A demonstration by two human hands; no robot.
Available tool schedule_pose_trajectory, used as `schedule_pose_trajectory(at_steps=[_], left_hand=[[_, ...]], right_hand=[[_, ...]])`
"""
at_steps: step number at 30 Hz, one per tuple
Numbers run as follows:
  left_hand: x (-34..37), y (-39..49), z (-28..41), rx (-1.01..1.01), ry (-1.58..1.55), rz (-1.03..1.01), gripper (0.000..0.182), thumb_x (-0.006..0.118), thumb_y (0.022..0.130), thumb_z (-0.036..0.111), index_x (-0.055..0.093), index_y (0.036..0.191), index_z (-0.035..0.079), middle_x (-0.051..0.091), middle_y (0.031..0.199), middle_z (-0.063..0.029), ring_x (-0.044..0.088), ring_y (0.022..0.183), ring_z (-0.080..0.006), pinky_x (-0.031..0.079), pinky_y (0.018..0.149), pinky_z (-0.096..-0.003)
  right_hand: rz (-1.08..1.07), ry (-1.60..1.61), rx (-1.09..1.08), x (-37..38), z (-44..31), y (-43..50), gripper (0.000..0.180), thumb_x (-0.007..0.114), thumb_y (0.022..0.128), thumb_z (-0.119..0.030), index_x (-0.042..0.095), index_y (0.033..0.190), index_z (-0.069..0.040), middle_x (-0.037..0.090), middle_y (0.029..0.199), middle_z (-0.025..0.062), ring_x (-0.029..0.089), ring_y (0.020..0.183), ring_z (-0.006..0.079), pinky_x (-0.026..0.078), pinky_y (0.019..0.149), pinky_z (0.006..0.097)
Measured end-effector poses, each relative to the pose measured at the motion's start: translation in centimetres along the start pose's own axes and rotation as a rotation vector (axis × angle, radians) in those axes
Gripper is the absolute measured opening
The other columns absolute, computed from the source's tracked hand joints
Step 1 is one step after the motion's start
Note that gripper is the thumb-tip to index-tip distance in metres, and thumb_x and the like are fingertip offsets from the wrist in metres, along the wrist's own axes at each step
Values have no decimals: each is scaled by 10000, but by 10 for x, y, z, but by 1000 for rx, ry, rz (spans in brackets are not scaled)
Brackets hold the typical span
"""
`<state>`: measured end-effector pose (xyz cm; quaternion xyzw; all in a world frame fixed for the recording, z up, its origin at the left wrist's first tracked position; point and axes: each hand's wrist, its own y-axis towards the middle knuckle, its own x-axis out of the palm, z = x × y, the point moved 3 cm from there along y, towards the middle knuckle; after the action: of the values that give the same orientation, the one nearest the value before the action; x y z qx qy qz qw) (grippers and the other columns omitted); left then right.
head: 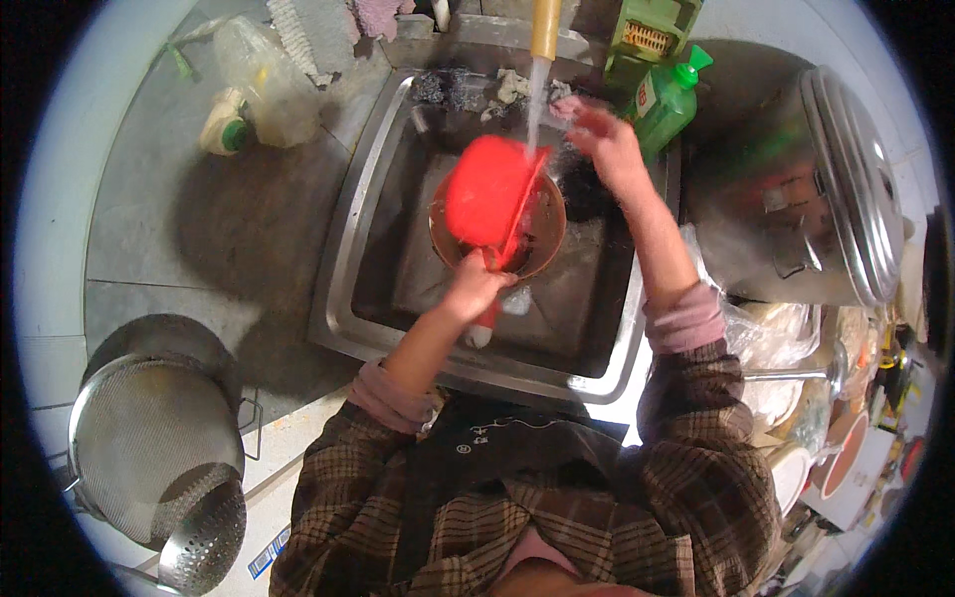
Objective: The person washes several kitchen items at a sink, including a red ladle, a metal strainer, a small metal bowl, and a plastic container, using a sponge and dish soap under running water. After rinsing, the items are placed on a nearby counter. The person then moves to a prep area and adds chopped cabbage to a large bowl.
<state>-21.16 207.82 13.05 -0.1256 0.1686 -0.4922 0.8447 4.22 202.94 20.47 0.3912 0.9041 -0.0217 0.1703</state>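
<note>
Over the steel sink [380, 328], my left hand [477, 287] grips the handle of a red plastic scoop [489, 190], tilted with its rounded side toward the left. Water [534, 104] runs from the pipe spout [546, 30] onto the scoop's upper edge. Beneath the scoop sits a brown bowl [556, 231] in the basin. My right hand [604, 142] is raised to the right of the stream, blurred, its fingers near a pinkish thing that I cannot identify. Whether it grips that thing is unclear.
A green pump bottle [664, 104] stands at the sink's back right corner, beside a large lidded metal pot [753, 179]. At the left lie a plastic bag [268, 89], a green-capped bottle [224, 127], a mesh strainer [157, 440] and a perforated ladle [205, 533]. Cloths [313, 37] lie behind.
</note>
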Motion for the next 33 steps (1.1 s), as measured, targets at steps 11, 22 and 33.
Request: schedule_pose_trajectory(at_steps=[11,22,33], left_hand=[[-19,-31,28,-244,675,247,598,666,742,172,369,1254,84,578,1066,-174,543,1012,-333,424,869,-396],[-27,-53,19,-194,-66,213,306,621,781,125,497,1051,53,573,781,-68,571,613,-185,467,559,-337],[21,-19,50,-274,-1106,-507,110,505,830,203,467,866,106,455,638,-1,429,496,-112,378,479,-256]], right_hand=[[-164,130,263,20,49,-113,252,618,759,-96,606,981,24,646,884,110,588,811,152,451,751,281],[-74,337,442,4,54,-195,203,567,799,-50,596,997,-17,616,864,39,564,785,114,435,682,242],[-90,422,452,8,37,-211,217,546,836,-60,558,1047,-12,622,911,71,607,796,154,453,676,254]])
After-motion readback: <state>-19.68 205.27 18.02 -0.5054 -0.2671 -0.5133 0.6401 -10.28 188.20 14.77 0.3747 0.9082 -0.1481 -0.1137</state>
